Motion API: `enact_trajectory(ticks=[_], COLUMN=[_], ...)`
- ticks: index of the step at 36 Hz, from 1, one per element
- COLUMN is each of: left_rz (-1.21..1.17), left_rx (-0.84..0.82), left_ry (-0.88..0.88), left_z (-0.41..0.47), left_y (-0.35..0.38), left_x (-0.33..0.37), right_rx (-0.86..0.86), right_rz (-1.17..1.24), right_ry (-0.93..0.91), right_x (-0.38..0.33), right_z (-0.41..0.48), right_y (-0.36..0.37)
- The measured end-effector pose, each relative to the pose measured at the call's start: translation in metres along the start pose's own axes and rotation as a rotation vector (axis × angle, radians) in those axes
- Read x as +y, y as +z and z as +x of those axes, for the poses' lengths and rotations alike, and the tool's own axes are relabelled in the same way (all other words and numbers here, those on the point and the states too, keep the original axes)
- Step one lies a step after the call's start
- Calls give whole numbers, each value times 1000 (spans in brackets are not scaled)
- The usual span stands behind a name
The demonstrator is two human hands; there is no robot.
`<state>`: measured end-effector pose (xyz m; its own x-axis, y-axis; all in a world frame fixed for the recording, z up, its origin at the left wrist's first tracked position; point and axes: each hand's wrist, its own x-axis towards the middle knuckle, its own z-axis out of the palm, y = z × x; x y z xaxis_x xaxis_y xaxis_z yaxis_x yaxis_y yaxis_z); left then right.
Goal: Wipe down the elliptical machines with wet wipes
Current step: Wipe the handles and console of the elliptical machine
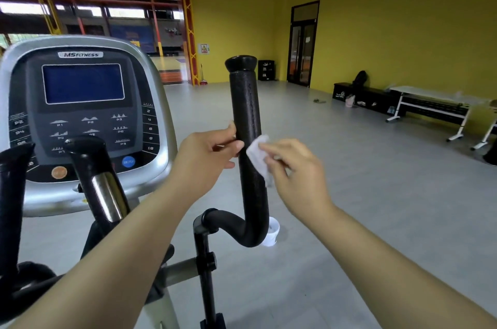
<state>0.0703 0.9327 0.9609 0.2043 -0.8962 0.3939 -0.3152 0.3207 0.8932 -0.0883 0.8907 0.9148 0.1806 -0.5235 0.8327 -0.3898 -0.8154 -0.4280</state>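
Yellow-walled gym, grey floor [363, 207]. We are steadying the elliptical's foam handlebar [245, 110] with our left hand [207, 157], fingers pinching it, so our right hand [294, 170], fingers clamped on the wet wipe [256, 152], is pressing that wipe against the bar's middle.

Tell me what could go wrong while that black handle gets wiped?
The small wipe is only pinched by the right hand, so it might slip and drop to the floor. The left hand grips the handle right beside it, so the patch under those fingers could go unwiped.
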Motion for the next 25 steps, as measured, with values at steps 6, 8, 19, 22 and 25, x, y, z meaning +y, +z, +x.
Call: enact_trajectory(ticks=[6,8,19,22,25], left_rz=[-73,-86,-8,0,11], left_rx=[-4,-10,19,17,0], left_ry=[-16,-6,2,-3,13], left_z=[-2,-3,-7,-6,-6], left_y=[4,4,9,9,9], left_x=[1,1,0,1,2], right_rx=[70,37,-21,3,13], right_rz=[61,77,146,237,284], right_ry=[-63,-73,149,321,354], right_x=[-3,4,14,0,-10], right_z=[24,2,-37,-1,14], right_y=[3,4,5,8,9])
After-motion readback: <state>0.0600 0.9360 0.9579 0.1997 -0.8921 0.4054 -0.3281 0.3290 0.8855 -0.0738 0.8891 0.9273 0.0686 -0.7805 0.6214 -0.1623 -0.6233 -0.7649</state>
